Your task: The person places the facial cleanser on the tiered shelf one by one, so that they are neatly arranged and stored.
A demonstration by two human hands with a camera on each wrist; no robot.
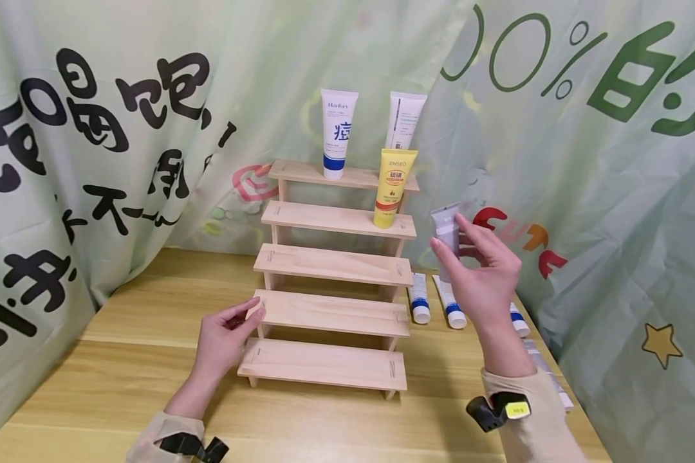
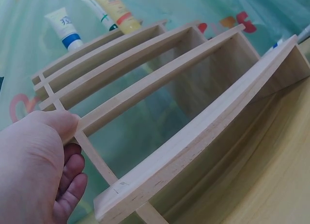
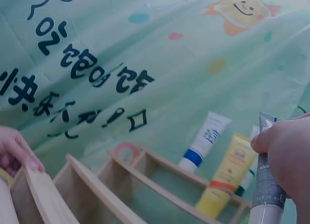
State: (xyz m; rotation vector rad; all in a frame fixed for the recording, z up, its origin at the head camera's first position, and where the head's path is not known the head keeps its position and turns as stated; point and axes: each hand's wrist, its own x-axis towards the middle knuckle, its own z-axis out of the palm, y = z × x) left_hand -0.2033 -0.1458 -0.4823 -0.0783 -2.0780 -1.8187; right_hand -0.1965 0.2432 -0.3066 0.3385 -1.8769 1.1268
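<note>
My right hand [image 1: 486,270] pinches a small grey squeeze tube [image 1: 446,230] in the air, to the right of a wooden stepped rack [image 1: 332,264]. In the right wrist view the grey tube [image 3: 269,185] points its white cap down. My left hand [image 1: 222,334] grips the left end of the rack's second step from the bottom, thumb on top. On the top step stand a white tube with a blue band [image 1: 338,132] and, at the right, another white tube [image 1: 405,119]. A yellow tube [image 1: 395,186] stands upright on the step below, partly covering that second white tube.
Right of the rack, white tubes with blue caps [image 1: 419,299] lie on the wooden table [image 1: 150,360]. More tubes [image 1: 547,373] lie along the table's right side, partly hidden by my right arm. A printed pale green curtain [image 1: 220,148] hangs behind and at both sides.
</note>
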